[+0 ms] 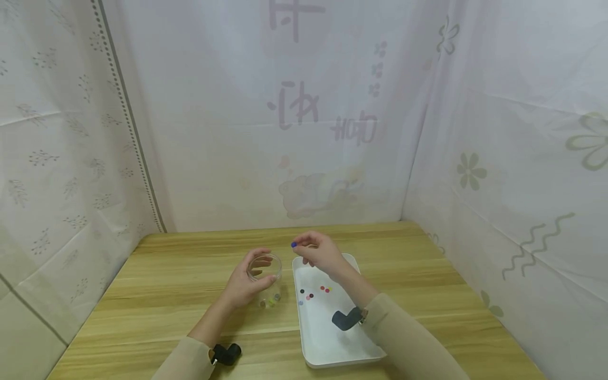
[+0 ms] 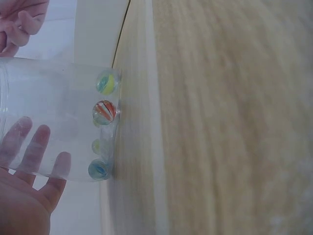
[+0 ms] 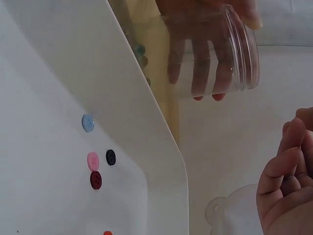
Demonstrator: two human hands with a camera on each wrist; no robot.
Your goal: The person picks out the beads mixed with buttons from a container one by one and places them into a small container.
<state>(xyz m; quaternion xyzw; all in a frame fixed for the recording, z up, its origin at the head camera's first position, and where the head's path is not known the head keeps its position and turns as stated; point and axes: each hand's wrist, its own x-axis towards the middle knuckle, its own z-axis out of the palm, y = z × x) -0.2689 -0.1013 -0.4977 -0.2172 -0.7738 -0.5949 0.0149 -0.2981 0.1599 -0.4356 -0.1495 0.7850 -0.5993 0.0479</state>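
Note:
My left hand (image 1: 242,285) grips a clear plastic jar (image 2: 58,93), fingers curled round its side. The jar stands upright on the table with its mouth uncovered. Several glass marbles (image 2: 104,112) with coloured swirls lie at its bottom. Between thumb and fingertips, my right hand (image 1: 324,254) pinches a small round blue piece (image 1: 293,245), above the tray's far left corner and to the right of the jar's mouth. Fingers hide that piece in the right wrist view. Buttons lie in the white tray (image 1: 328,338), among them a light blue button (image 3: 88,123), a pink button (image 3: 93,161) and a black button (image 3: 111,157).
The tray's raised wall stands just right of the jar, on a wood-grain table (image 1: 157,295). More buttons, including a red button (image 1: 322,288), lie near the tray's middle. Printed white curtains (image 1: 214,174) enclose the table at the back and both sides.

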